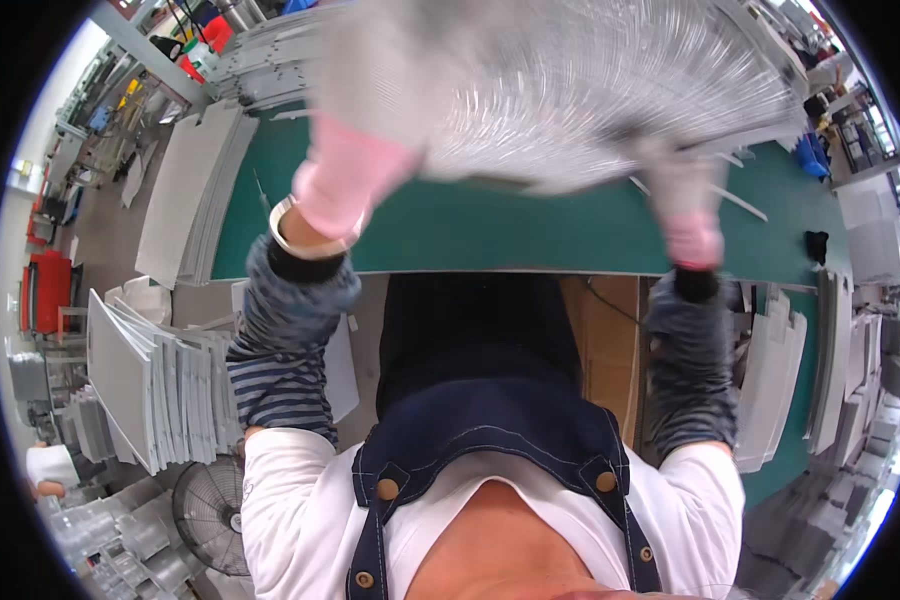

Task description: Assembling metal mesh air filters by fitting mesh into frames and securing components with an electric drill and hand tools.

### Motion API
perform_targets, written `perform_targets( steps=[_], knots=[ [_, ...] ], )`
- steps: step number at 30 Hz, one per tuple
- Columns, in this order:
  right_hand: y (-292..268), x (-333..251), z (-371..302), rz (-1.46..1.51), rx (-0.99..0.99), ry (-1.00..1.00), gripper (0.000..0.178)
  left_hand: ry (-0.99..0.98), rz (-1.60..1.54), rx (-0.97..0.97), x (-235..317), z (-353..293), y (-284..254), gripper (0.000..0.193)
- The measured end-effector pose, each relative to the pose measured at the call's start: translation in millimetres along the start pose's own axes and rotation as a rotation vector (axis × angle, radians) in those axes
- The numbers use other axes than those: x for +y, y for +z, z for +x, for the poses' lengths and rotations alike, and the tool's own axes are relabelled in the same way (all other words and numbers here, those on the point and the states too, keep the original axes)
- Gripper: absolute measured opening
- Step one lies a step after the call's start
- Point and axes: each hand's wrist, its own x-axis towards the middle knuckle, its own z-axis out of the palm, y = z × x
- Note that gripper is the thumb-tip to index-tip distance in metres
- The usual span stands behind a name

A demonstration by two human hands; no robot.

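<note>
1. Shiny sheet (610, 90): big, clear-silvery, creased like plastic film. Sits at or above the far half of the green table (520, 230); can't tell if it touches the top.
2. Left hand (385, 80): pale glove, pink cuff, overlapping the sheet's left end over the table. Motion blur; can't tell finger opening or grip.
3. Right hand (675, 180): same glove type, at the sheet's near right edge, over the table's right half. Fingers blurred; can't tell how far open or whether they grip.
4. White strips (750, 205): on the table's right part, near the right hand.
5. Small black item (817, 245): by the table's right end.
6. Flat pale panels (195, 190): stacked at the table's left end. More perforated panels (270, 55) at its far left.
7. Brown cardboard (610, 360): below the table's near edge, right of the person's dark overalls (480, 410).
8. Upright grey panels (170, 385): row, left of and nearer than the table. Black fan (215, 515) nearer still.
</note>
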Motion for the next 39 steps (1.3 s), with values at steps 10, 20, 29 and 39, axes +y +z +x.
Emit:
perform_targets(
  steps=[10,20,29,39],
  knots=[
    [48,-77,16,0.229,-0.388,0.250,0.021,-0.755,-0.274,-0.202,-37,-50,-30,0.034],
    [83,-65,-7,0.415,-0.334,0.423,0.012,-0.918,-0.453,-0.509,-22,-66,-69,0.067],
    [95,-100,-26,0.508,-0.330,0.160,0.079,-0.075,-0.808,-1.196,-20,13,-32,0.054],
    [117,-87,-65,0.378,0.108,0.225,0.066,-0.620,-0.539,-1.160,-5,-11,-22,0.025]
  ],
)
